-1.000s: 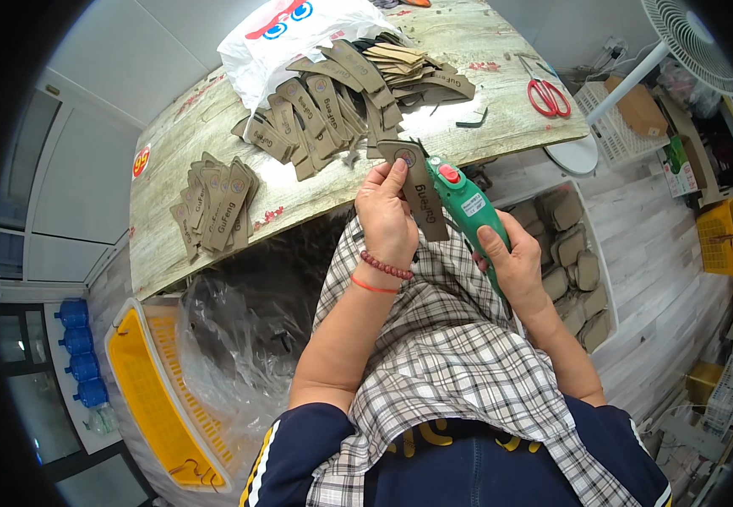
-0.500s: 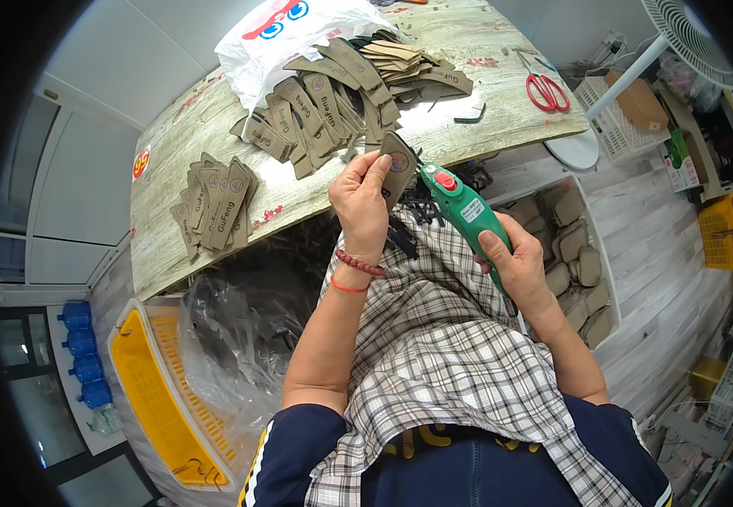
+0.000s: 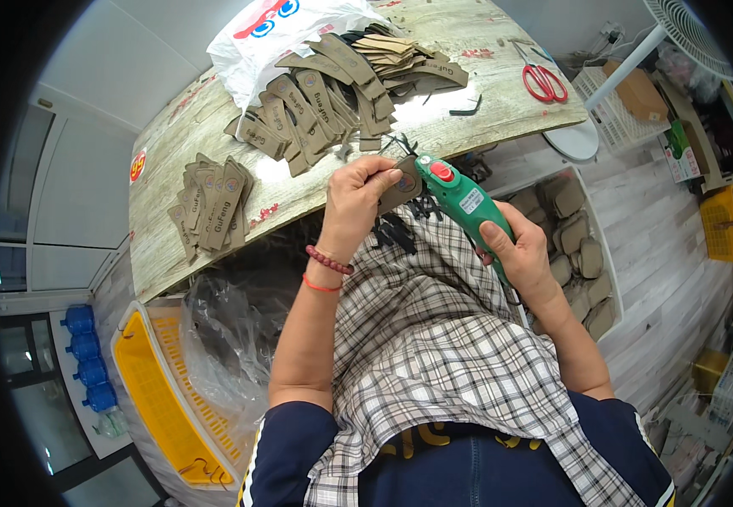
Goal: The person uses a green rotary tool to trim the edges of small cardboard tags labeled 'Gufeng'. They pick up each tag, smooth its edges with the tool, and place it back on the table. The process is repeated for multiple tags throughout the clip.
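Observation:
Closed around one end of a brown fabric patch [image 3: 401,190] with a printed round mark, my left hand [image 3: 354,201] holds it tilted just off the table's front edge. In the grip of my right hand [image 3: 520,256] is a green cordless electric cutter [image 3: 466,201] with a red button. Its head meets the patch's right edge, where thin black trimmings [image 3: 403,145] stick up; the blade itself is hard to make out. More black scraps [image 3: 395,236] lie on the checked apron [image 3: 459,338] over my lap.
On the wooden table [image 3: 299,190] lie a small patch stack [image 3: 214,203], a larger patch heap [image 3: 307,110], a white plastic bag [image 3: 248,59] and red-handled scissors [image 3: 544,83]. A bin of brown pieces [image 3: 582,253] stands at right, a yellow basket [image 3: 151,380] at left.
My left hand has shifted slightly left and turned the patch from nearly upright to a sideways tilt. The cutter's head has moved slightly left, and black trimmings now stand above the patch.

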Tool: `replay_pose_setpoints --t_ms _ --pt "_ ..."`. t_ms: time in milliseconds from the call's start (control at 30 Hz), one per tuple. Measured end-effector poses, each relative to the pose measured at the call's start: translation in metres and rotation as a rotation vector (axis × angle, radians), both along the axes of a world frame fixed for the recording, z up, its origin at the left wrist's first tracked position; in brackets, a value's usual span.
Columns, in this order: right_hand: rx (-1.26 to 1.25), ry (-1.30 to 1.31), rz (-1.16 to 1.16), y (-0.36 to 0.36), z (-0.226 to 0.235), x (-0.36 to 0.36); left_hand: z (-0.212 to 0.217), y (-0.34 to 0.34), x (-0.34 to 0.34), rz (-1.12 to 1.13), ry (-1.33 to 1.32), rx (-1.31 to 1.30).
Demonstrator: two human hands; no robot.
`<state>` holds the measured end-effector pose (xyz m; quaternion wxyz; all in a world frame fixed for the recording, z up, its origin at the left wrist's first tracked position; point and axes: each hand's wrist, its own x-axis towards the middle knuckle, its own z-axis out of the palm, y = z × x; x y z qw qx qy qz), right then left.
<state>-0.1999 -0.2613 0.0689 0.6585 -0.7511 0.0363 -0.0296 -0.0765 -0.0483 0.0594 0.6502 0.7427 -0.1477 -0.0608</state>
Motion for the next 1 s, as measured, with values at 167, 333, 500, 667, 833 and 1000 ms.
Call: replay_pose_setpoints --t_ms 167,333,500,667,833,1000 --pt "0.061 0.020 -0.112 0.003 0.001 -0.002 -0.001 0.014 0.026 0.216 0.015 -0.130" --pt "0.043 0.045 -0.096 0.003 -0.010 -0.006 -0.028 0.022 0.023 0.405 0.566 -0.954" --pt "0.032 0.084 -0.089 0.009 -0.015 -0.007 -0.050 0.005 -0.005 0.270 0.801 -0.948" --pt "0.025 0.137 -0.072 0.014 -0.017 -0.013 -0.045 -0.009 -0.009 0.221 0.718 -0.982" --pt "-0.003 0.149 -0.062 0.019 -0.019 -0.016 -0.038 -0.018 -0.008 0.294 0.690 -1.042" --pt "-0.004 0.150 -0.062 0.023 -0.014 -0.014 -0.041 -0.026 -0.009 0.326 0.680 -1.096"
